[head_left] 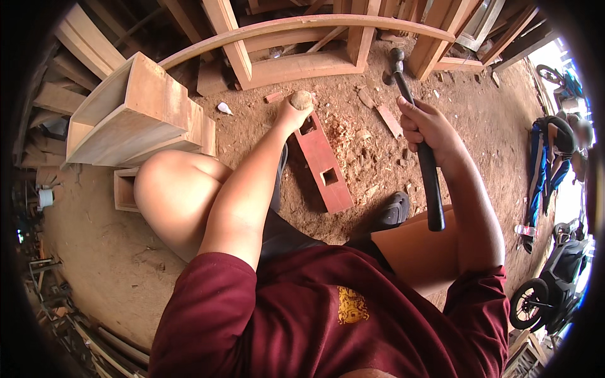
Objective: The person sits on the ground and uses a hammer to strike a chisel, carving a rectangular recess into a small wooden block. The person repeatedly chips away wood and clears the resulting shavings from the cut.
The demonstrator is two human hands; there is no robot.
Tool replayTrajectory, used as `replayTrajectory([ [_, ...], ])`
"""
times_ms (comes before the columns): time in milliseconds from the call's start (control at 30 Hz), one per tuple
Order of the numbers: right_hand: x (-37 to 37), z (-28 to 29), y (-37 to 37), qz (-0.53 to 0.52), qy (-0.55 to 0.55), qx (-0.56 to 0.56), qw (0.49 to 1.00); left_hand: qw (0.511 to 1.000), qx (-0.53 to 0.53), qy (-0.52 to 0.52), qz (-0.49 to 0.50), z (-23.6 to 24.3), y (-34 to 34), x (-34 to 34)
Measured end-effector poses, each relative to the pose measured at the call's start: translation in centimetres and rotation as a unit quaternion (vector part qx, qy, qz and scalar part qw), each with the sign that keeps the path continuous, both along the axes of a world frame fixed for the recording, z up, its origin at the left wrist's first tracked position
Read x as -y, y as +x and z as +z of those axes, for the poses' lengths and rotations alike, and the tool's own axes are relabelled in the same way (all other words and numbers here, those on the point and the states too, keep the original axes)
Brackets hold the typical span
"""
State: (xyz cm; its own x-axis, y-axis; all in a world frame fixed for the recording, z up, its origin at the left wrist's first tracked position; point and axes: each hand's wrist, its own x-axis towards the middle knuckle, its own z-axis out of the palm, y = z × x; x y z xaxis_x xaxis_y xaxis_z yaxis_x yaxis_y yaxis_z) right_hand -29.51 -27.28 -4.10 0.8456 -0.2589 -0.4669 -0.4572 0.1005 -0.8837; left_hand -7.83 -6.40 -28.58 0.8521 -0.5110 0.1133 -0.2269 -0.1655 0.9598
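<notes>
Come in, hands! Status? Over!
Left hand gripping round-topped tan wooden handle. Right hand gripping black-handled metal hammer. Red rectangular wooden block below. Pale wood shavings alongside.

Black motorcycle (556, 286) at right; wooden frames (302, 68) ahead.

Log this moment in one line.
left hand: grips wooden handle at far hole in red block | right hand: holds hammer, clear of block | wood chips: beside block

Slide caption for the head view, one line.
Right hand grips a black-handled hammer; left hand holds a round-topped handle at the far end of a reddish wooden block.
</notes>
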Motion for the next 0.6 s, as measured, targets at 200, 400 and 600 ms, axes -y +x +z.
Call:
replayTrajectory([
  [200, -1.8, -0.9, 0.3, 0.001, -0.085, -0.004, 0.996, 0.994, -0.003, 0.103, -0.021, 1.9, -1.3, 0.1],
  [400, -6.5, -2.2, 3.9, 0.005, -0.359, 0.082, 0.93, 0.997, 0.005, 0.07, -0.017, 1.6, -1.4, -0.6],
  [600, -7.3, -12.9, 7.7, 0.284, -0.555, -0.025, 0.781, 0.985, 0.006, 0.168, -0.043, -1.1, 0.1, 1.7],
])
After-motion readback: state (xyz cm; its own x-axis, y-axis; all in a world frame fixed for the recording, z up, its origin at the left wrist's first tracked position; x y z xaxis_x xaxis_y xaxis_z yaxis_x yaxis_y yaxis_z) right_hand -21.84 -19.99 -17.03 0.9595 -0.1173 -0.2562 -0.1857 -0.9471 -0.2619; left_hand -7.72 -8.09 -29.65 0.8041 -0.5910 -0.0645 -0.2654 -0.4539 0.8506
